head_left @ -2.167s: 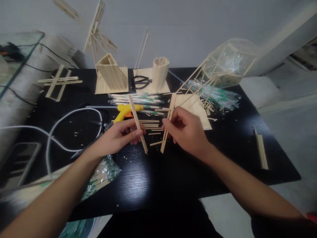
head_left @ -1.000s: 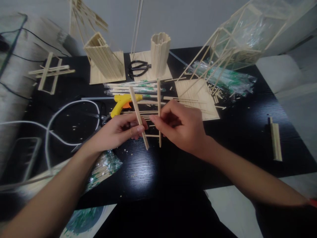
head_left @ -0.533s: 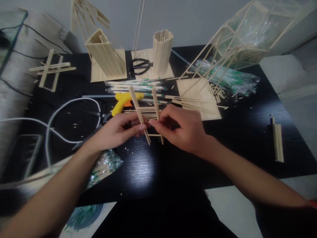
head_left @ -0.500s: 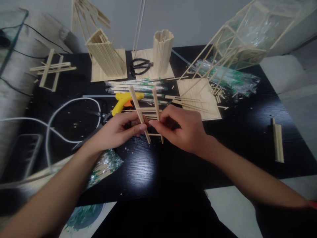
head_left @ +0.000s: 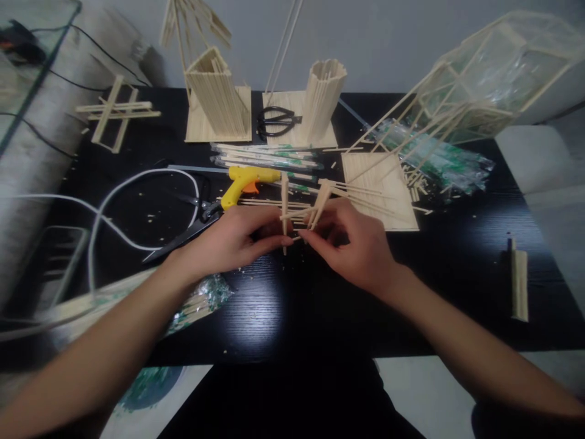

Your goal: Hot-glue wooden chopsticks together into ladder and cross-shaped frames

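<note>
Black tabletop [head_left: 329,317] under a dim light carries the work, with one bright reflection toward its near edge. At the near left, a bag of sticks [head_left: 201,302] lies partly behind the left forearm.

Left hand [head_left: 237,241]: grip clamped, thumb against fingers, on the left strip [head_left: 284,198]. Right hand [head_left: 361,247]: grip pinched on the right strip [head_left: 321,201]. Both strips are raised above the surface, between the hands, just short of the glue gun.

Change noted: half a second ago the two strips ran almost parallel, both leaning left at the top. Now the left strip stands nearly upright and the right strip leans away to the right, so their upper ends spread. An upper crosspiece [head_left: 295,213] shows plainly between them; a lower crosspiece [head_left: 297,238] shows at the thumbs. In my judgement the pieces are being turned and lined up as one assembly, with the spacing unsettled. Whether the joints are bonded cannot be determined.

Beyond the left hand sit scissors [head_left: 194,230] and a yellow glue gun [head_left: 237,186], neither in use. Farther back are wrapped sticks [head_left: 265,157], then two stick towers [head_left: 323,100] on mats [head_left: 242,116], before a grey wall [head_left: 388,42].
</note>
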The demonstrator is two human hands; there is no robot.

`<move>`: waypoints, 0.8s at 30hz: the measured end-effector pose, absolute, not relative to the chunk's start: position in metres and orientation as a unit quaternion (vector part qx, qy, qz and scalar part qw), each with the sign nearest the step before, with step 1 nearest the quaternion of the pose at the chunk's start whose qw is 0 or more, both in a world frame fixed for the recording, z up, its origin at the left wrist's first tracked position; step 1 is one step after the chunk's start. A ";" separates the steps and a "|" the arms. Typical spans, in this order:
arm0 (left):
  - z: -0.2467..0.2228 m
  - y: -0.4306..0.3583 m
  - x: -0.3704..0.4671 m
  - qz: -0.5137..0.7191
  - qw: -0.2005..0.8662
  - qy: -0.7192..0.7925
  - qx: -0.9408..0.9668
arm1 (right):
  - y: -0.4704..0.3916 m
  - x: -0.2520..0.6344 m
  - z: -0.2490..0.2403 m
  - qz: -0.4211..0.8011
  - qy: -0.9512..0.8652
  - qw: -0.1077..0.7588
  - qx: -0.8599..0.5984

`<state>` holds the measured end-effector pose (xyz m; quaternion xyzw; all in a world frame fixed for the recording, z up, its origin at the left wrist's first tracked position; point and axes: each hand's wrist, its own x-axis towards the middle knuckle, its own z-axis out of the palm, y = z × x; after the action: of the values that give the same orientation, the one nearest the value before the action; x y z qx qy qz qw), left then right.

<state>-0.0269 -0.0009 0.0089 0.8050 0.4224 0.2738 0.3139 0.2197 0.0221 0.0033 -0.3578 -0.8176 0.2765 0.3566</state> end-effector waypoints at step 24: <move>-0.002 -0.005 -0.024 0.257 0.288 0.375 0.843 | 0.021 0.219 -0.009 0.378 -0.817 0.257 -0.352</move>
<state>-0.0235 -0.0050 -0.0020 0.8426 0.3750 0.2572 0.2884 0.2186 0.0209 -0.0088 -0.3523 -0.8166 0.3784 0.2568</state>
